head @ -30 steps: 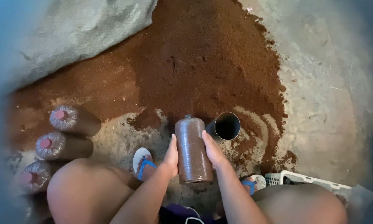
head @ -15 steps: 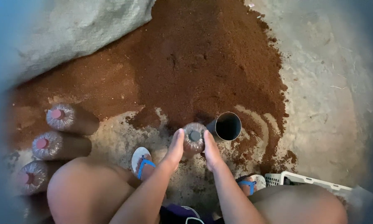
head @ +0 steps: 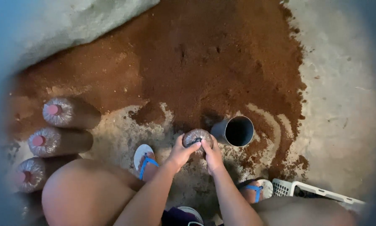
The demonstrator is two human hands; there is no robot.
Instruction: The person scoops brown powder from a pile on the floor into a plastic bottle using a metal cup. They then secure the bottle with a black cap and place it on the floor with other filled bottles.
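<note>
Brown, crumbly stuff packed into a clear plastic bag (head: 197, 139), round and stubby, seen from straight above so only the gathered top shows. Clamped from both sides: left hand (head: 182, 153) wrapped around the near-left edge with the thumb hooked over the top, right hand (head: 212, 155) pressed against the near-right edge, fingers curled onto the gathered neck. Both hands closed firmly on it, no gap visible between palms and plastic. Standing upright on the pale sandy floor (head: 121, 138), right at the near edge of the big reddish-brown heap of loose sawdust-like material (head: 196, 58).

Just right of the grip, almost touching the bag: short grey plastic pipe section (head: 234, 130), tipped over with its dark open mouth facing up toward the camera. Can't tell whether it actually touches the bag or just sits beside it.

Below the grip, either side of the forearms: two feet in white sandals with blue straps (head: 145, 160), one left of the hands, the other down to the right. Bare knees filling the bottom of the view.

Well off to the left of the grip: three more filled bags with pinkish plugs in their necks (head: 56, 113), lying on their sides in a rough column. Down right of the grip, at the bottom edge: corner of a white plastic lattice basket (head: 299, 190). Far above the heap: grey tarp or sack (head: 70, 25), blurry.
</note>
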